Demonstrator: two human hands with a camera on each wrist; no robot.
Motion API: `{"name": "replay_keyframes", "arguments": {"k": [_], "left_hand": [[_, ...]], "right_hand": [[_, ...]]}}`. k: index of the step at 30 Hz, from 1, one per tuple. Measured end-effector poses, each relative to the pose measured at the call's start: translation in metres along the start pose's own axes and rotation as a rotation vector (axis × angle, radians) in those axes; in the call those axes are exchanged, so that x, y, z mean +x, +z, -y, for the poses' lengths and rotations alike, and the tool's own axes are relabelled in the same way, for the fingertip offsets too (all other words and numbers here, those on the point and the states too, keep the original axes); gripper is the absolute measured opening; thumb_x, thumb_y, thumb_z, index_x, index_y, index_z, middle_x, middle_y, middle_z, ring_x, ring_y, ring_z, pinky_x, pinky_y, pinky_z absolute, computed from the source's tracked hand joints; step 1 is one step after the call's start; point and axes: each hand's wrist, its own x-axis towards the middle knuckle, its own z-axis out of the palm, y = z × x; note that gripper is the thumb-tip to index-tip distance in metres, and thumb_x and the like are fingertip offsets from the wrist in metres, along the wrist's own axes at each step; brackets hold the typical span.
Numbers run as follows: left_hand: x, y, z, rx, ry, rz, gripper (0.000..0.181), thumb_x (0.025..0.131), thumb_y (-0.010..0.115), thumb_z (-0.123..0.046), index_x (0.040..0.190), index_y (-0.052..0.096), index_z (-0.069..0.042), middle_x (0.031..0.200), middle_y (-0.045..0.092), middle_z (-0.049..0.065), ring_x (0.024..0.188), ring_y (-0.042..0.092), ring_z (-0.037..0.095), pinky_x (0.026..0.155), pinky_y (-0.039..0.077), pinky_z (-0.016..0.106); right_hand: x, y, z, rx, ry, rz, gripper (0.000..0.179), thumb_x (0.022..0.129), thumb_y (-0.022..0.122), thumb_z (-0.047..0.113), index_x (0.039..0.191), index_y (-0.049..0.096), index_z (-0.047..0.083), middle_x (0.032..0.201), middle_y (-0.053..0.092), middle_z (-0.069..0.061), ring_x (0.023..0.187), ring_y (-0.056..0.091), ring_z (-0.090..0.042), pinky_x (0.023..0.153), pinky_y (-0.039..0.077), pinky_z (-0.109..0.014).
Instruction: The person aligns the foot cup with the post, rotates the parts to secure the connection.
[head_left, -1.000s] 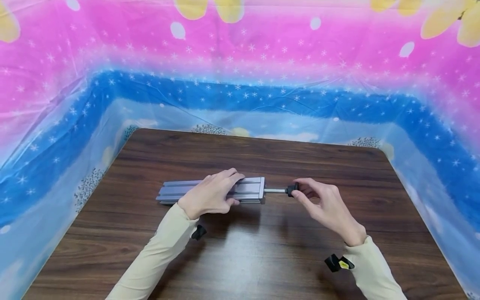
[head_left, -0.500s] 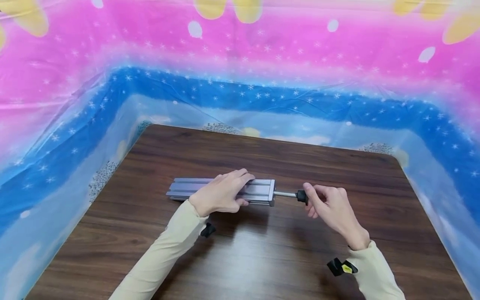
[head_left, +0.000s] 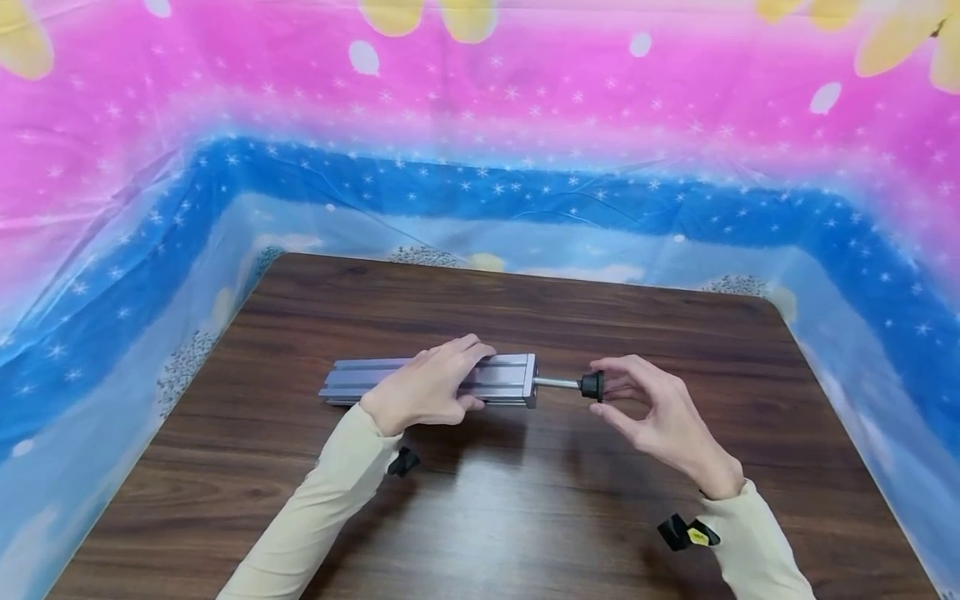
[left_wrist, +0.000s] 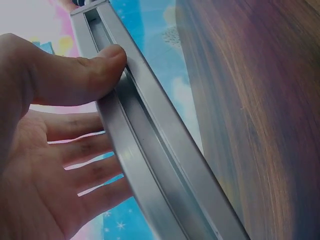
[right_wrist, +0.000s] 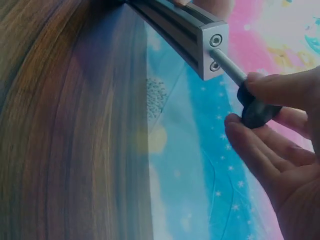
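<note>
A silver aluminium profile (head_left: 510, 379) with long slots lies lengthwise left to right, its left end low over the table. My left hand (head_left: 427, 383) grips it near the middle, thumb (left_wrist: 107, 67) along the slotted side and fingers behind. A flat end plate (right_wrist: 206, 55) with two visible screws closes the right end. From that plate a thin metal rod (head_left: 557, 382) sticks out, carrying a black levelling foot (head_left: 592, 386). Thumb and fingers of my right hand (head_left: 656, 412) pinch round the foot's rim; the right wrist view shows the thumb across its narrow neck.
Beneath the hands is a dark wood-grain table (head_left: 247, 467). A pink and blue patterned cloth (head_left: 480, 158) rises behind and along both sides of it. Black wrist mounts (head_left: 675, 532) hang below the cream sleeves (head_left: 307, 508).
My right fingers have shifted round the levelling foot, the grasp opening wider from a closer pinch. The left hand keeps its grip on the profile; the head view swung slightly and came back.
</note>
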Motion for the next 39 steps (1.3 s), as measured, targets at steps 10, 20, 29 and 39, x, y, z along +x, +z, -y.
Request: {"name": "replay_keyframes", "arguments": {"k": [10,20,29,39], "left_hand": [[0.003,0.007,-0.001,0.02,0.036,-0.017,0.061,0.08,0.079,-0.021,0.136,0.057,-0.008,0.117,0.058,0.003,0.096,0.055,0.017,0.08,0.052,0.036],[0.012,0.005,-0.005,-0.035,0.087,-0.016,0.062,0.077,0.081,-0.02,0.133,0.058,-0.006,0.119,0.057,0.004,0.1,0.054,0.019,0.081,0.052,0.036],[0.009,0.005,-0.007,-0.038,0.071,-0.018,0.057,0.079,0.077,-0.018,0.131,0.057,-0.008,0.115,0.055,0.001,0.096,0.051,0.016,0.072,0.048,0.032],[0.008,0.004,-0.008,-0.019,0.062,-0.012,0.058,0.08,0.077,-0.022,0.132,0.058,-0.005,0.115,0.057,0.004,0.098,0.052,0.018,0.082,0.05,0.035]], "right_hand": [[0.003,0.001,0.003,-0.054,0.015,-0.053,0.034,0.087,0.078,0.008,0.12,0.07,0.012,0.097,0.073,0.003,0.081,0.069,-0.005,0.074,0.057,-0.019],[0.002,0.004,0.007,-0.099,-0.059,-0.14,0.038,0.084,0.077,0.005,0.122,0.071,0.007,0.096,0.074,0.0,0.082,0.069,-0.006,0.075,0.055,-0.015],[0.005,0.011,0.011,-0.018,0.128,-0.191,0.021,0.092,0.073,0.015,0.11,0.075,0.004,0.079,0.074,0.001,0.063,0.07,-0.007,0.057,0.055,-0.019],[0.006,0.021,0.014,0.077,0.213,-0.247,0.013,0.094,0.07,0.011,0.104,0.073,0.004,0.074,0.074,-0.008,0.053,0.066,-0.006,0.052,0.053,-0.02]]}}
